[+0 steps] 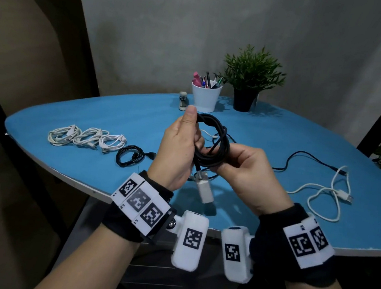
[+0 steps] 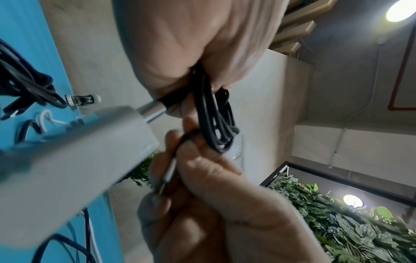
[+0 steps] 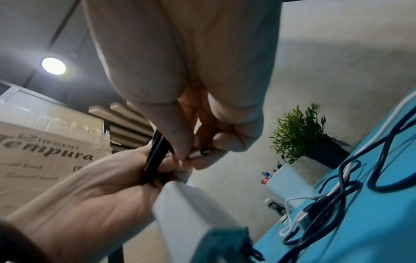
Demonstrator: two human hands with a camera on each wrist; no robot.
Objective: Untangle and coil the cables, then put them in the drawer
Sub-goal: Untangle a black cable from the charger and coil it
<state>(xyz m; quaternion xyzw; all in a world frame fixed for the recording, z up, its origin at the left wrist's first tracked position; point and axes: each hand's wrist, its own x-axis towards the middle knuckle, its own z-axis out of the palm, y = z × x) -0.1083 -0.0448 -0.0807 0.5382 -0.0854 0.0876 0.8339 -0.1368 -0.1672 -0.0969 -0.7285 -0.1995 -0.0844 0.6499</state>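
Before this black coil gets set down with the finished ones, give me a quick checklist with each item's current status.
1. Left hand grips the black coil: ok.
2. Right hand holds the coil's lower side: ok.
3. Coil's tail end tucked in: cannot tell; the fingers hide it.
4. White adapter at the cable's end secured: not ok, it dangles below the hands.
5. Spot beside the coiled black cable and three white coils free: ok.
6. Remaining cables untangled: not ok; a loose white cable and a loose black cable lie uncoiled.
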